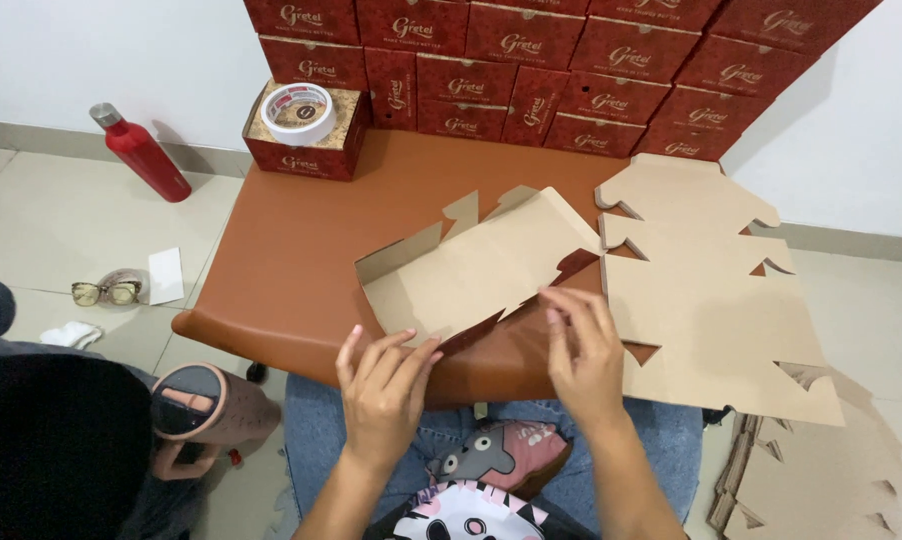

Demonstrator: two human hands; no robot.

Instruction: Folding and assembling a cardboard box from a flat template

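Note:
A die-cut cardboard box blank, brown inside and dark red outside, lies partly folded on a brown padded bench. My left hand presses its fingertips on the blank's near left edge, where a flap is turned up. My right hand pinches the near right edge of the same blank. A flat unfolded blank lies just right of my right hand, hanging over the bench's edge.
Stacked dark red boxes line the wall behind the bench. An open red box holds a tape roll. On the floor at left are a red bottle, glasses and a pink tumbler. More flat blanks lie at right.

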